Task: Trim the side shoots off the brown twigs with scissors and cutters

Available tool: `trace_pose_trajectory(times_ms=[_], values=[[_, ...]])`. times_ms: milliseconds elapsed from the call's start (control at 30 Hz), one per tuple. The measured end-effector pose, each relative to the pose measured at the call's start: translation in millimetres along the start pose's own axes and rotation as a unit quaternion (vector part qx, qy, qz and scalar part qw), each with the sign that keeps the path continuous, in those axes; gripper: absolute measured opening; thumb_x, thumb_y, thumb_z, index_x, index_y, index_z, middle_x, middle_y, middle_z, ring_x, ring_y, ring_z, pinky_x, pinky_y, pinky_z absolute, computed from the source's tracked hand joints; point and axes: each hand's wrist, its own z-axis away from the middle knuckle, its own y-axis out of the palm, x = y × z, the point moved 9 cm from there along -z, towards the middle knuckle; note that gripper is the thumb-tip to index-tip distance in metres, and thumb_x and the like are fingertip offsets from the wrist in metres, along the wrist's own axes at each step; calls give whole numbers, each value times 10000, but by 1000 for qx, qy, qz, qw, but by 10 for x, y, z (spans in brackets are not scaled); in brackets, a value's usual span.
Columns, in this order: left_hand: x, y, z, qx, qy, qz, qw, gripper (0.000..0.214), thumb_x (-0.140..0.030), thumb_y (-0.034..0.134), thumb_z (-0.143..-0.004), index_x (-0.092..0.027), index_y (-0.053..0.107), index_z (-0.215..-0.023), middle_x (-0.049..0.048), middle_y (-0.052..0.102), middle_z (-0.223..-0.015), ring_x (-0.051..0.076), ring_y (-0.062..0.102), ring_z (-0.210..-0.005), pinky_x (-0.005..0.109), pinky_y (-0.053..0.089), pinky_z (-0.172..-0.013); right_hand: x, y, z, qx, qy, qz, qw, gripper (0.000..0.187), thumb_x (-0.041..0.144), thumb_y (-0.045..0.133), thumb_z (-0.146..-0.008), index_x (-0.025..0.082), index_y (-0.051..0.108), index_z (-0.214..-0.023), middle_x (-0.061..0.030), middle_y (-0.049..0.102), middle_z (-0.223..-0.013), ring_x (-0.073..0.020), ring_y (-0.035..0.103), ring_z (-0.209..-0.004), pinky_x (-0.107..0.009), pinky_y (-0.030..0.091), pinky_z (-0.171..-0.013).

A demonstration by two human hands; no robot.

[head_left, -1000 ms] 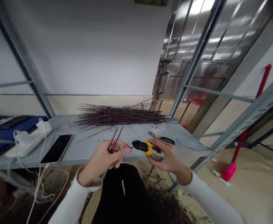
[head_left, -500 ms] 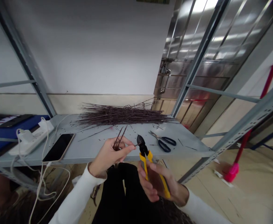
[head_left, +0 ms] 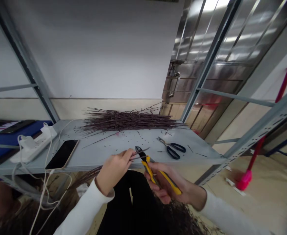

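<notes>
My left hand (head_left: 113, 170) pinches several thin dark twigs (head_left: 140, 154), which run sideways to the black jaws of yellow-handled diagonal cutters (head_left: 155, 173). My right hand (head_left: 169, 184) grips the cutters by both handles, and the twig ends sit at or between the jaws. Both hands are held just in front of the perforated grey metal shelf (head_left: 96, 150). Behind them on that shelf lies a long heap of dark twigs (head_left: 131, 122), with black-handled scissors (head_left: 172, 149) to the right.
A phone (head_left: 61, 154) and a white power strip (head_left: 33, 145) with tangled cables sit at the shelf's left. Short twig bits litter the shelf. Grey uprights frame it, a steel door stands behind, and a red-handled pink-based broom (head_left: 244, 179) stands right.
The twigs have turned from upright to sideways. My left hand has moved lower and left. The cutters have tilted over, with their jaws moved left onto the twigs.
</notes>
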Motion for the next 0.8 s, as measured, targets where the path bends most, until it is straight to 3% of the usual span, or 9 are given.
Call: trace_pose_trajectory(times_ms=[133,333,400,467,567,633,700,800], values=[[-27,231,73,12,27,-80,996,208,-67,503,-879,-194,584,-1022,34,735,-857,154,722,-700,207,544,-596,4,7,133,-35,93,3,995,410,577,455,-818,176,514,-754,52,426,-527,-46,312,-372,-156,243,-334],[-72,258,196,-122,53,15,991,245,-99,430,-918,-207,560,-1095,36,751,-968,140,732,-773,193,572,-628,65,90,314,-48,111,-1,993,443,607,428,-821,177,509,-755,47,430,-529,-50,352,-381,-160,303,-353],[-65,210,193,-150,40,82,985,232,-133,419,-932,-212,570,-1088,39,751,-984,146,727,-816,211,572,-678,28,96,306,-55,93,13,994,442,613,410,-828,186,501,-764,48,436,-529,-56,361,-378,-170,324,-356],[-5,169,142,-146,-16,148,978,174,-199,464,-928,-211,603,-1032,32,754,-909,150,718,-753,232,559,-689,-1,73,253,-74,47,34,996,430,615,407,-834,198,486,-767,53,444,-529,-64,371,-377,-182,344,-360],[108,93,74,-121,-134,259,949,168,-323,553,-884,-189,652,-903,-31,650,-577,124,604,-496,224,501,-567,74,-24,174,-131,-96,129,978,430,638,439,-826,215,455,-753,68,438,-511,-76,369,-354,-203,338,-347],[113,36,59,-103,-182,342,916,242,-400,581,-851,-176,671,-870,-68,523,-454,103,498,-418,207,422,-471,218,-82,213,-190,-219,255,922,404,614,482,-834,216,464,-762,76,421,-490,-88,373,-357,-220,327,-369],[69,-4,58,-77,-207,400,889,286,-436,600,-822,-164,676,-867,-81,471,-435,80,405,-388,196,340,-416,370,-100,326,-249,-326,381,829,313,517,523,-862,211,498,-801,59,448,-511,-114,421,-414,-244,341,-439],[-34,-18,62,-31,-215,459,861,292,-429,610,-803,-147,665,-855,-91,434,-417,59,322,-367,189,263,-385,507,-139,452,-292,-409,501,705,137,347,535,-871,215,505,-890,14,527,-607,-163,503,-525,-275,366,-531]])
